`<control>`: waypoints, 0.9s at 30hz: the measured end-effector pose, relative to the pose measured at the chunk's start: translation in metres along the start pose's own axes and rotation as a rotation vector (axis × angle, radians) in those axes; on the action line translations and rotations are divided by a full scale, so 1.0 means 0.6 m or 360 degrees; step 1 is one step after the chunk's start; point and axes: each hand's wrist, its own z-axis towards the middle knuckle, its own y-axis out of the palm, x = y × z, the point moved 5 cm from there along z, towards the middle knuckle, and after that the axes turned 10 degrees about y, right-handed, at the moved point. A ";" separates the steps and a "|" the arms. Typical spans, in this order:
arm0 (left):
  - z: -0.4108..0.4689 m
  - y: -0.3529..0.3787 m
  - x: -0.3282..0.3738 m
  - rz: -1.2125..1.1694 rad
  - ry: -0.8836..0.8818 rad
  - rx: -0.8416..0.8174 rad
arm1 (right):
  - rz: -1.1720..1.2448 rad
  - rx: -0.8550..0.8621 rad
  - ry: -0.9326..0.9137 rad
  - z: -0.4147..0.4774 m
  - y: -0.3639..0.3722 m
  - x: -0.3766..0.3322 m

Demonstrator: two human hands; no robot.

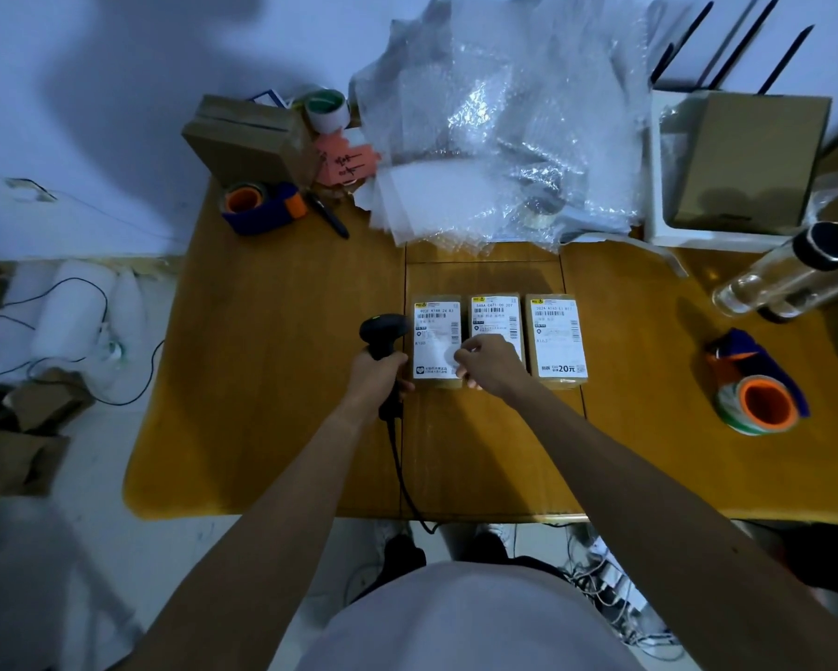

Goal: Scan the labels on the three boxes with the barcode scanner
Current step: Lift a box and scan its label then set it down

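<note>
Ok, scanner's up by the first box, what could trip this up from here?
The right hand lies over the near part of the middle box and reaches the left box, so it may block a read. The three labels sit close together, so the scanner in the left hand might catch a neighbouring barcode. Its cable hangs over the table edge and could snag.

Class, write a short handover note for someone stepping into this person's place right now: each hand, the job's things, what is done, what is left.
Left hand: gripping the black corded barcode scanner, beside the left box.
Right hand: resting on the lower part of the middle box, holding nothing.
Three brown cardboard boxes with white labels lie in a row on the wooden table: left, middle, right.
Done: cannot tell if any label is scanned.
Left: scan all three to be safe.
</note>
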 end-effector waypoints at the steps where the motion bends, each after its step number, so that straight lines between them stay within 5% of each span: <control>1: -0.001 -0.005 -0.003 0.0000 -0.0008 0.0019 | 0.0005 -0.0012 0.0007 0.000 0.005 -0.001; 16: -0.022 -0.076 -0.034 -0.0044 -0.0067 0.0184 | -0.0227 -0.0275 0.0009 -0.037 0.092 -0.037; 27: -0.036 -0.083 -0.047 -0.0035 -0.0078 0.0176 | 0.0108 -0.0194 0.0150 -0.060 0.106 -0.021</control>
